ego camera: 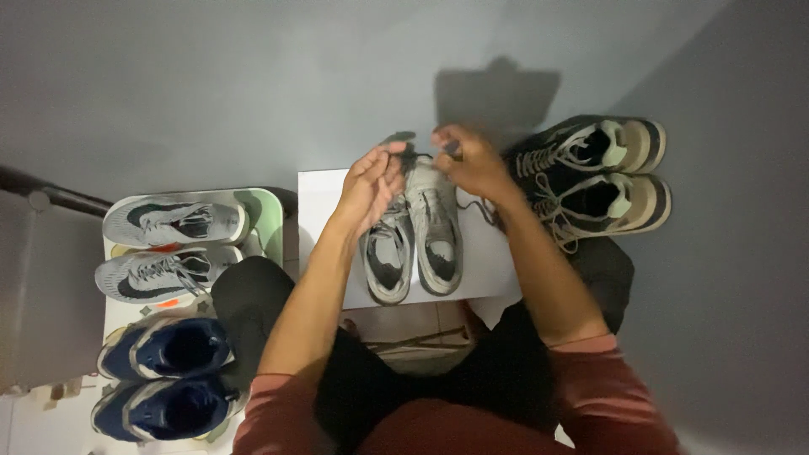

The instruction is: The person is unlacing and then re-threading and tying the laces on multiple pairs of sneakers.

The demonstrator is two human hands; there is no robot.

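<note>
A pair of worn grey sneakers sits on a white board in front of me, the left shoe and the right shoe side by side. My left hand pinches a dark lace end above the toe of the shoes. My right hand grips the other dark lace end, which trails down beside the right shoe. Both hands hover over the toes, close together.
A dark pair with cream soles stands to the right. On the left a white rack holds a grey knit pair and a navy pair. My knees in black trousers flank the board. Grey walls rise behind.
</note>
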